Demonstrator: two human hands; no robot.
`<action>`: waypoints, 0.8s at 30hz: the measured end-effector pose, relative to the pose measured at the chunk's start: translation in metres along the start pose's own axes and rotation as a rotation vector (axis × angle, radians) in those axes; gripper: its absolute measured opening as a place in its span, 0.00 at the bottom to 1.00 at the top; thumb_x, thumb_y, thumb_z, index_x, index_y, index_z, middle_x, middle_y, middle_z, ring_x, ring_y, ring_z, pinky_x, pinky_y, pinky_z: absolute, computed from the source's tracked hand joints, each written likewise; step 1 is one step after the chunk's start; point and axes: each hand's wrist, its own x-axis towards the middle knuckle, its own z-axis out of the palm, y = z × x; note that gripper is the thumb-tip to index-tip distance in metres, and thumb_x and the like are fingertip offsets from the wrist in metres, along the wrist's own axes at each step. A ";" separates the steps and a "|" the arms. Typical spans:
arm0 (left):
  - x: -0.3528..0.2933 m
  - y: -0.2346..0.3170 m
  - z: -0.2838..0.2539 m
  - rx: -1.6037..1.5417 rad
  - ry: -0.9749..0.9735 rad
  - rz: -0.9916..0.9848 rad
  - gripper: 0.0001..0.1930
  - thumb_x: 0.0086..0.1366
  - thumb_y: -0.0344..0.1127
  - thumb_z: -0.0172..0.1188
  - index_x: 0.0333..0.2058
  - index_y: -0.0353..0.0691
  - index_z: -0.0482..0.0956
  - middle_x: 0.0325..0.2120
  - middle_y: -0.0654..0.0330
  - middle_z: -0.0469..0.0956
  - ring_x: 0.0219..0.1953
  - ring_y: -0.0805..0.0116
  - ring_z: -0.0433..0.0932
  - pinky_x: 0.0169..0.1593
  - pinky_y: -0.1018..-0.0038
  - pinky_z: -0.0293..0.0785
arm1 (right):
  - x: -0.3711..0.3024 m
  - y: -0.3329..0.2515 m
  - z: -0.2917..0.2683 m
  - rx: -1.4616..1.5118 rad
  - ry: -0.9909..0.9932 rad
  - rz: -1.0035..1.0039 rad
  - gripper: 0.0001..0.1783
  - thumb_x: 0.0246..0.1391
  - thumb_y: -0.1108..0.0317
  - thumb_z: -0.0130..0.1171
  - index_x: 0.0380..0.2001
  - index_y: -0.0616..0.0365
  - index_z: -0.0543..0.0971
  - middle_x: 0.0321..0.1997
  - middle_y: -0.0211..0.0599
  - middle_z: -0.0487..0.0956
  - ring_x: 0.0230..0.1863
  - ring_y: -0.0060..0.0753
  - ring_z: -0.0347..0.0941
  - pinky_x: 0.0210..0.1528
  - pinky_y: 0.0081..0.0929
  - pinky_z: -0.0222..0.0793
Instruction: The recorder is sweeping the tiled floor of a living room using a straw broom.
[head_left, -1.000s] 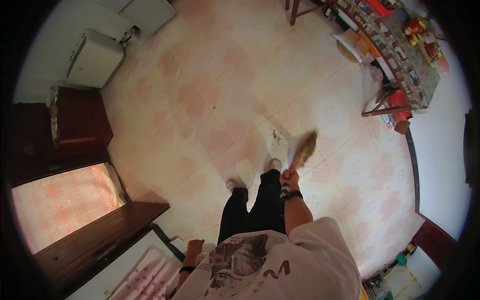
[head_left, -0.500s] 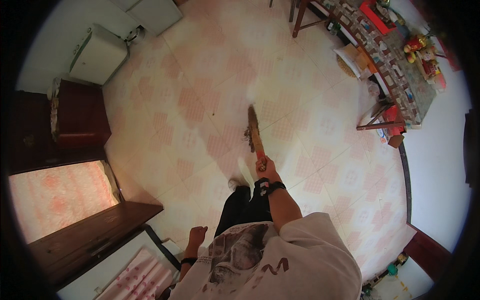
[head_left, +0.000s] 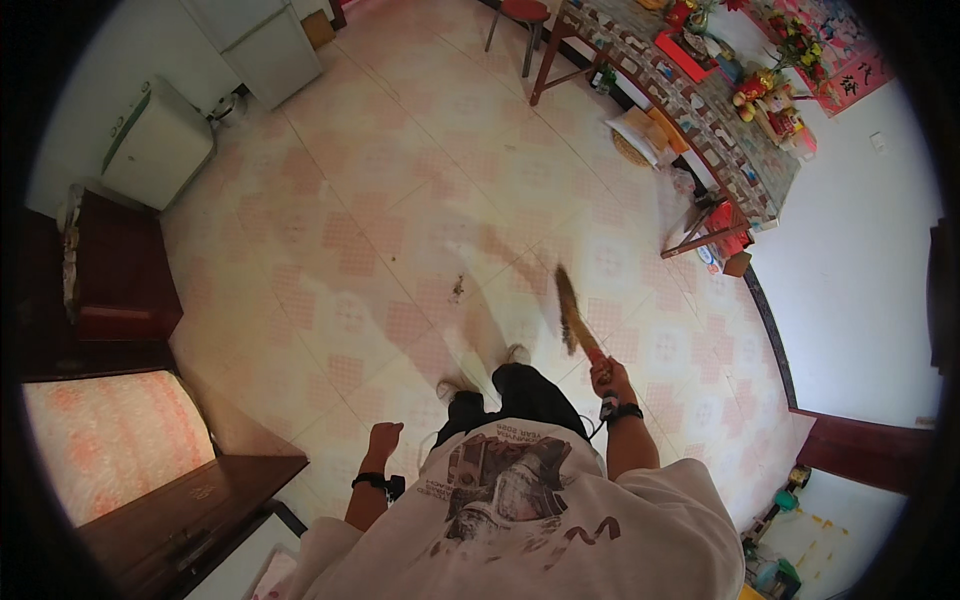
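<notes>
My right hand (head_left: 608, 375) is wrapped round the handle of a short broom (head_left: 576, 325), whose dark bristles point forward over the tiled floor. I cannot tell whether the bristles touch the tiles. A small pile of dark sweepings (head_left: 459, 289) lies on the floor to the left of the broom, ahead of my shoes. My left hand (head_left: 385, 438) hangs by my left side with its fingers curled closed and nothing visible in them. Both wrists carry dark bands.
A long table (head_left: 690, 130) with a patterned cover stands at the far right, with a red stool (head_left: 524, 12) beyond it. Along the left are a white washing machine (head_left: 160, 140), a dark red cabinet (head_left: 125, 268) and a brown wooden bed frame (head_left: 190, 510).
My right hand has swung the broom to the right, away from the sweepings, which now lie apart from it. My left hand remains low at my side. The view has shifted.
</notes>
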 end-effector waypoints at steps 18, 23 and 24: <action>-0.056 0.080 -0.001 0.340 0.071 0.064 0.14 0.55 0.35 0.51 0.15 0.34 0.67 0.10 0.53 0.62 0.14 0.62 0.60 0.22 0.66 0.57 | 0.207 -0.079 0.129 0.319 0.424 -0.359 0.19 0.49 0.61 0.47 0.08 0.49 0.61 0.08 0.25 0.61 0.12 0.23 0.57 0.17 0.18 0.60; -0.040 0.249 -0.032 -0.204 0.212 -0.226 0.21 0.55 0.40 0.52 0.12 0.30 0.61 0.08 0.51 0.57 0.12 0.65 0.56 0.21 0.65 0.54 | 0.282 -0.034 0.173 0.258 0.281 -0.110 0.21 0.55 0.52 0.41 0.13 0.51 0.65 0.10 0.25 0.62 0.16 0.25 0.60 0.18 0.21 0.60; -0.043 0.264 -0.028 -0.211 0.233 -0.251 0.21 0.55 0.40 0.52 0.12 0.30 0.61 0.08 0.51 0.57 0.12 0.65 0.56 0.21 0.65 0.54 | 0.290 -0.018 0.190 0.279 0.345 -0.068 0.21 0.56 0.53 0.39 0.14 0.53 0.66 0.09 0.25 0.61 0.17 0.24 0.61 0.18 0.20 0.60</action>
